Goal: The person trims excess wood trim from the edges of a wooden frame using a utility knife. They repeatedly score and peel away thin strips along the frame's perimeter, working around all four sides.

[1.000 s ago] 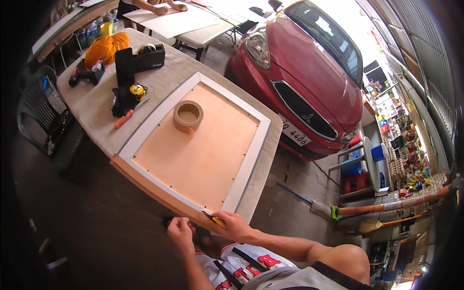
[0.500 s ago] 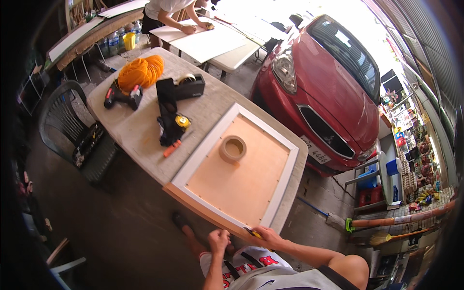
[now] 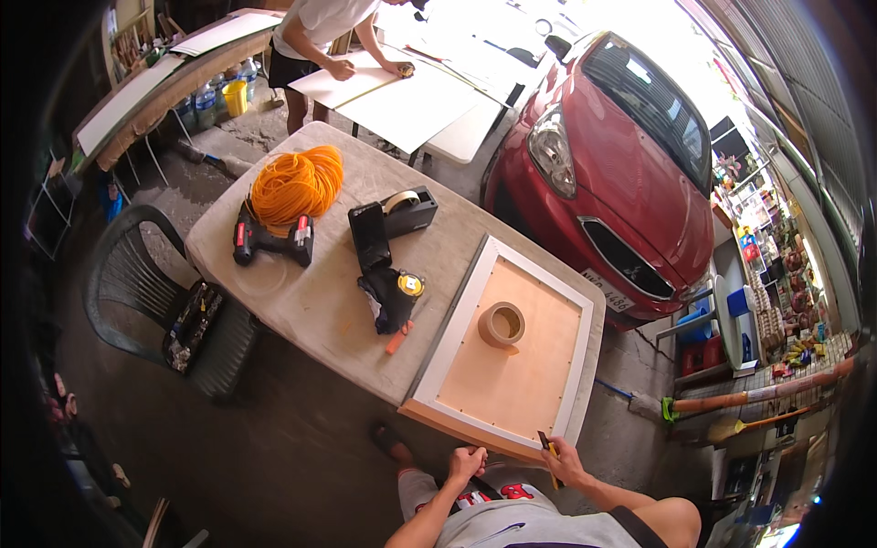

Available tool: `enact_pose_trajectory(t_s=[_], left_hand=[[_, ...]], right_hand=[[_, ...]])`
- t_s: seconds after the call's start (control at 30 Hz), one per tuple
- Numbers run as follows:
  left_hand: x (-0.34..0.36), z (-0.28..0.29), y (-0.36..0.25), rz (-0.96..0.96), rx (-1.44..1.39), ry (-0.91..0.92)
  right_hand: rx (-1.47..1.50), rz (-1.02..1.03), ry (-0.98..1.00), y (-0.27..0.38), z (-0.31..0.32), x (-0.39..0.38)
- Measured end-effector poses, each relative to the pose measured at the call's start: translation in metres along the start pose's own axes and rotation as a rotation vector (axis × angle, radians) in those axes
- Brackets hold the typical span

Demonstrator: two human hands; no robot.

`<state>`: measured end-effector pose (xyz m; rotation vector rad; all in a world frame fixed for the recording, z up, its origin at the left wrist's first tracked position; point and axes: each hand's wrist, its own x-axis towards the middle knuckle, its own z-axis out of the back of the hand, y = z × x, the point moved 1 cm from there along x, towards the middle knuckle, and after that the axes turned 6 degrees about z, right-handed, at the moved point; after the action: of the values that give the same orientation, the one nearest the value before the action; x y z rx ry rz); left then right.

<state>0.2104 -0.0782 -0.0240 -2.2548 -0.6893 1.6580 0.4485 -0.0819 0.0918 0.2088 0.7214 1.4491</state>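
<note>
White it is on the frame, pale tan across its panel, brown on the tape roll, yellow and black on the knife! Vivid orange glows from the cord, red flashes on the black drill, mottled beige on the tabletop, deep red on the car!

A garage workshop — red car, corrugated sheeting, cordless drill and orange cord on a worktable.

A head-worn fisheye looks down near a pale rectangular table. It faces a glossy red car beyond.
</note>
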Motion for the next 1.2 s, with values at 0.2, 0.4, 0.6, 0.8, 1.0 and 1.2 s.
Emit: enact_pose_trajectory(t_s=[0.2,0.4,0.6,0.8,1.0,1.2], left_hand=[[0.004,0.027,-0.011,0.022,0.073,0.056],[0.006,0.054,-0.032,-0.019,0.169,0.091],[0.005,0.076,-0.050,0.021,0.252,0.140],[-0.006,0.088,-0.060,0.029,0.280,0.261],[-0.023,0.115,-0.087,0.063,0.476,0.362],[-0.028,0.147,-0.127,0.052,0.579,0.466]], right_hand=[[0.146,-0.133,-0.187,0.024,-0.037,-0.013],[0.310,-0.116,-0.442,0.047,-0.079,-0.029],[0.554,-0.219,-0.461,0.091,-0.128,-0.066],[0.547,-0.318,-0.417,0.128,-0.141,-0.083],[0.317,-0.390,-0.579,0.163,-0.146,-0.064],[0.281,-0.462,-0.724,0.219,-0.160,-0.040]])
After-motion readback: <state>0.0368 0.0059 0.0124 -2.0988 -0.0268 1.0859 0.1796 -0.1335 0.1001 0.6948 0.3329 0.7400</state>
